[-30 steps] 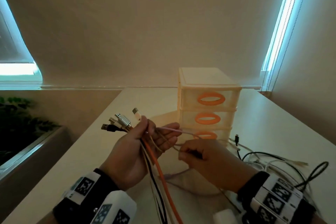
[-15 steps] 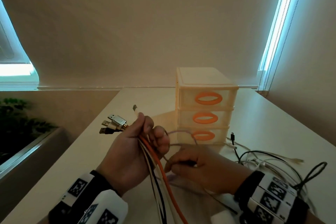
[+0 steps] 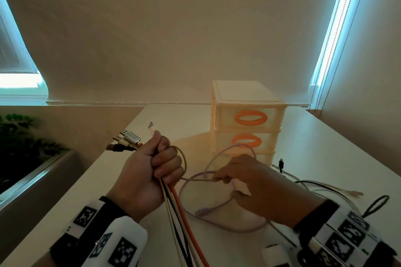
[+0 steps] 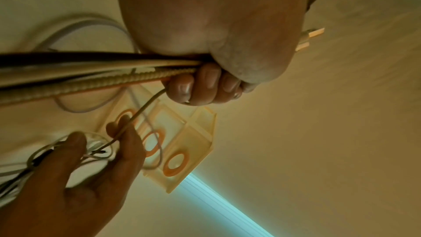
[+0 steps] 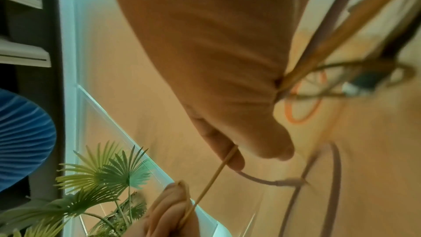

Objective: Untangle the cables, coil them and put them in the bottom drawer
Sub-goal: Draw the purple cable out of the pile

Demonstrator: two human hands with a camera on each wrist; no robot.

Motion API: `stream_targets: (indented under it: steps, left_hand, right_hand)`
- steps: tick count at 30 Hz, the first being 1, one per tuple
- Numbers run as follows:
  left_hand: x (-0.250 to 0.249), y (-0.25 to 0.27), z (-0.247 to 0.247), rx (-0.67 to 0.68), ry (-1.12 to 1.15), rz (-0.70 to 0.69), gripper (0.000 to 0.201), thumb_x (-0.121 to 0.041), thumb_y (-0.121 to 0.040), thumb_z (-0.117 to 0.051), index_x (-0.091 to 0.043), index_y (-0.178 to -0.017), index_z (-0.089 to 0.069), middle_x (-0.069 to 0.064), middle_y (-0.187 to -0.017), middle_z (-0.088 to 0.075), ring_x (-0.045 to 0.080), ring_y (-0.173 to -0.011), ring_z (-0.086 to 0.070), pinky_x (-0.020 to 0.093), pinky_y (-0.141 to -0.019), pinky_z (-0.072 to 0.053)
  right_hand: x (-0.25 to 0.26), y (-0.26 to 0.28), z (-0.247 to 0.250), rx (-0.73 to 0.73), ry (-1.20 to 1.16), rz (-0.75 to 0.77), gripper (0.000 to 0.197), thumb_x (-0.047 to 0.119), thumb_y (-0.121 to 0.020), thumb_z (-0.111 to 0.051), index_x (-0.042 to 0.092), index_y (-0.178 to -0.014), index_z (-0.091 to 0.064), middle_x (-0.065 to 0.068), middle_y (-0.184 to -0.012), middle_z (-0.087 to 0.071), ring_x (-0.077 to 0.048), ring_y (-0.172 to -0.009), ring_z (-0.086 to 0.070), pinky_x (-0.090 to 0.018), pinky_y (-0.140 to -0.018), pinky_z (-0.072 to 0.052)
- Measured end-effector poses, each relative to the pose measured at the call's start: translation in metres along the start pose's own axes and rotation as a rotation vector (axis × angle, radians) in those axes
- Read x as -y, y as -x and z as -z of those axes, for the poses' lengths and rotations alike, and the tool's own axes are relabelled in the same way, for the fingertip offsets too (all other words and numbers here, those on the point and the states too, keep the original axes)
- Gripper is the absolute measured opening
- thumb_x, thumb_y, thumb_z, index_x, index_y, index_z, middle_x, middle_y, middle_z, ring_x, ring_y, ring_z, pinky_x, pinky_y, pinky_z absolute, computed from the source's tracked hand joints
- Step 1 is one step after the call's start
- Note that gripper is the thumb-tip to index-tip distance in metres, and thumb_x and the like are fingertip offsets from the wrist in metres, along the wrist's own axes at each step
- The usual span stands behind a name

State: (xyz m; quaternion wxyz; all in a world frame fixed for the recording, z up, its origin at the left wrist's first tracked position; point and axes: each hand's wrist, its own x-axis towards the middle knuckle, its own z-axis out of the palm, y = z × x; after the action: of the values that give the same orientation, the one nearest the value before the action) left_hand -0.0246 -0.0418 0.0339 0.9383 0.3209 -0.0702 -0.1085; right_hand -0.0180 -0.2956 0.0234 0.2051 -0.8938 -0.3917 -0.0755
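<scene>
My left hand grips a bundle of cables in a fist; their USB plugs stick out to the upper left, and orange, black and white strands hang down toward me. My right hand pinches a thin beige cable that loops up into the left fist, seen also as the beige cable between both hands. A lilac cable curls on the table under the right hand. The cream three-drawer unit with orange handles stands behind; its drawers look shut.
More loose black and white cables lie tangled on the white table at the right. A plant stands left of the table beyond its left edge. A wall with window blinds is behind.
The left hand has closed from loose fingers into a tight fist on the bundle. The right hand pulled the thin cable out to the right, and the lilac loop has dropped onto the table.
</scene>
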Motion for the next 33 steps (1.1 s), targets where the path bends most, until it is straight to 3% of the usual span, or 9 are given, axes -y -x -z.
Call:
stream_targets:
  steps: [4,9,12,16,20,23,26,30,33]
  left_hand:
    - [-0.013,0.001,0.002,-0.059,0.022,-0.069,0.043,-0.041,-0.105,-0.042,-0.020,-0.068,-0.044,-0.009,-0.053,-0.020,0.006,-0.040,-0.020,0.022,-0.041,-0.021]
    - [-0.015,0.002,0.001,-0.064,0.010,-0.089,0.043,-0.041,-0.105,-0.042,-0.021,-0.067,-0.043,-0.010,-0.053,-0.020,0.007,-0.045,-0.011,0.022,-0.042,-0.016]
    - [-0.006,0.002,-0.002,-0.072,-0.009,-0.080,0.043,-0.042,-0.105,-0.043,-0.020,-0.068,-0.043,-0.009,-0.053,-0.019,0.007,-0.042,-0.014,0.023,-0.042,-0.016]
    - [0.010,0.003,-0.010,-0.036,-0.037,-0.055,0.044,-0.042,-0.106,-0.043,-0.019,-0.069,-0.041,-0.007,-0.055,-0.017,0.009,-0.047,-0.010,0.024,-0.042,-0.018]
    - [0.007,0.006,-0.012,-0.011,-0.038,-0.058,0.043,-0.042,-0.107,-0.042,-0.019,-0.070,-0.041,-0.008,-0.055,-0.018,0.008,-0.045,-0.014,0.023,-0.043,-0.020]
    - [-0.008,0.008,-0.008,-0.008,0.022,-0.060,0.041,-0.041,-0.104,-0.044,-0.020,-0.070,-0.043,-0.010,-0.054,-0.020,0.006,-0.043,-0.019,0.021,-0.044,-0.021]
    - [-0.025,0.009,0.000,0.128,0.079,-0.040,0.039,-0.041,-0.108,-0.040,-0.022,-0.074,-0.043,-0.009,-0.054,-0.027,0.006,-0.043,-0.025,0.021,-0.045,-0.024]
    - [-0.024,0.008,0.001,0.447,0.021,0.128,0.041,-0.041,-0.113,-0.028,-0.017,-0.082,-0.040,-0.004,-0.060,-0.040,0.011,-0.050,-0.035,0.025,-0.052,-0.032]
    - [0.004,0.012,-0.005,0.536,-0.137,0.275,0.042,-0.038,-0.113,-0.029,-0.014,-0.080,-0.040,0.023,-0.092,-0.067,0.032,-0.081,-0.066,0.035,-0.074,-0.052]
  right_hand:
    - [-0.024,0.008,0.018,-0.086,0.223,-0.026,0.044,0.020,-0.072,-0.073,0.038,-0.112,-0.069,0.021,-0.108,-0.062,-0.002,-0.109,-0.050,-0.011,-0.099,-0.027]
    - [-0.046,0.019,0.027,-0.189,0.224,-0.167,0.019,0.037,-0.077,-0.080,0.039,-0.094,-0.071,0.024,-0.098,-0.061,-0.003,-0.100,-0.050,-0.026,-0.084,-0.046]
    - [-0.039,0.018,0.029,-0.183,0.226,-0.188,0.035,0.050,-0.076,-0.080,0.038,-0.108,-0.071,0.023,-0.112,-0.062,-0.004,-0.113,-0.050,-0.026,-0.092,-0.045]
    - [0.011,0.001,0.008,-0.138,-0.040,-0.073,0.047,0.046,-0.090,-0.071,0.037,-0.134,-0.057,0.020,-0.127,-0.062,0.006,-0.120,-0.053,-0.016,-0.100,-0.043]
    - [0.048,-0.016,-0.014,0.099,-0.360,-0.124,0.014,0.029,-0.104,-0.052,0.026,-0.115,-0.062,0.007,-0.084,-0.073,0.000,-0.070,-0.066,-0.018,-0.069,-0.053]
    - [0.030,-0.013,-0.012,0.024,-0.349,-0.141,0.022,0.025,-0.105,-0.050,0.022,-0.090,-0.065,0.012,-0.064,-0.057,-0.003,-0.059,-0.053,-0.020,-0.061,-0.043]
    - [-0.002,-0.004,-0.001,-0.023,-0.281,-0.302,0.026,0.027,-0.103,-0.054,0.025,-0.080,-0.064,0.016,-0.061,-0.055,-0.001,-0.057,-0.048,-0.025,-0.059,-0.043]
    - [-0.020,-0.005,0.005,-0.181,-0.121,-0.414,0.028,0.033,-0.102,-0.055,0.028,-0.076,-0.063,0.015,-0.062,-0.057,0.002,-0.059,-0.053,-0.015,-0.056,-0.039]
    - [-0.010,-0.012,0.000,-0.402,-0.106,-0.385,0.025,0.033,-0.103,-0.051,0.027,-0.081,-0.060,0.014,-0.077,-0.068,0.003,-0.074,-0.062,-0.021,-0.064,-0.049]
